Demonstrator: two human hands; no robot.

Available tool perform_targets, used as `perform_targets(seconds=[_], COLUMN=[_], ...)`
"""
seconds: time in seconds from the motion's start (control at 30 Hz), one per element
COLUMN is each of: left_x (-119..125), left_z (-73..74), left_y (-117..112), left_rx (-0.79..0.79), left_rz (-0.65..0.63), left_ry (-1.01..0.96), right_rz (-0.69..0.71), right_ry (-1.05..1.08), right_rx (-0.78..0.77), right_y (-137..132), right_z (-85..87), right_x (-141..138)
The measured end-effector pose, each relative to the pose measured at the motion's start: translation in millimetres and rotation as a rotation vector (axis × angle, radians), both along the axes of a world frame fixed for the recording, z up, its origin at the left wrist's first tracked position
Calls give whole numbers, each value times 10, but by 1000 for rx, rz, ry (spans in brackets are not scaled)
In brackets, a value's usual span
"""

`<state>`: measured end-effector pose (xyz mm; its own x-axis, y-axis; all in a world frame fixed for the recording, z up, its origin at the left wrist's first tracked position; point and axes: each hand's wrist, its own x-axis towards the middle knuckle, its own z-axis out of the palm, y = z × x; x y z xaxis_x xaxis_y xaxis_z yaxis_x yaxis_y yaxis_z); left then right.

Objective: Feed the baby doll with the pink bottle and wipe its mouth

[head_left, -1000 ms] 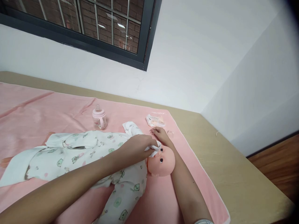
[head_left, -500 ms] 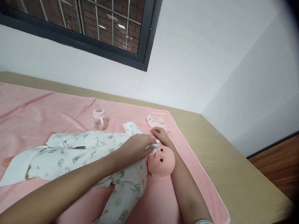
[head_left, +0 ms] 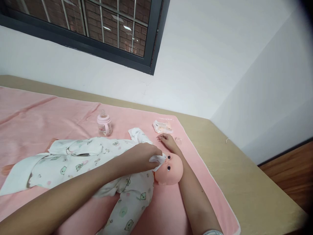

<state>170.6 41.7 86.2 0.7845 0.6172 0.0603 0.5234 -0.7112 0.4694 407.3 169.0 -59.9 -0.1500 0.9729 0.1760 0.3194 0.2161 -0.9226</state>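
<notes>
A baby doll [head_left: 170,169] lies on its back with its head to the right, dressed in a white suit printed with small animals. My left hand [head_left: 144,156] reaches over its chest, fingers pinched on a white tissue [head_left: 158,160] held against the lower face, so the mouth is hidden. My right arm lies beyond the top of the doll's head. At its end my right hand [head_left: 166,139] rests on the pink blanket [head_left: 168,212], holding nothing, its fingers slightly bent and apart. A small plastic packet [head_left: 163,126] lies just past those fingers.
A baby bottle [head_left: 104,124] with a pink collar and handle stands behind the doll. Near my right wrist is a small clear object [head_left: 178,140]. The wooden tabletop [head_left: 232,169] borders the blanket. A wall and a barred window [head_left: 110,26] rise behind.
My left hand has turned and shifted slightly down toward the doll's chin, with the tissue now lower across the mouth. My right hand keeps its place.
</notes>
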Motion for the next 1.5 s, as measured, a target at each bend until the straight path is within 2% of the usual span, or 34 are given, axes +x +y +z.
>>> perform_targets(seconds=[0.57, 1.5], left_x=[-36, -20], left_z=[-105, -129], left_y=[102, 152], left_rx=[67, 132], left_rz=[11, 61], left_ry=[-49, -64], right_rz=[-6, -18], right_ry=[2, -10], right_rx=[1, 7], right_y=[30, 3], right_z=[-34, -1], right_x=[14, 0])
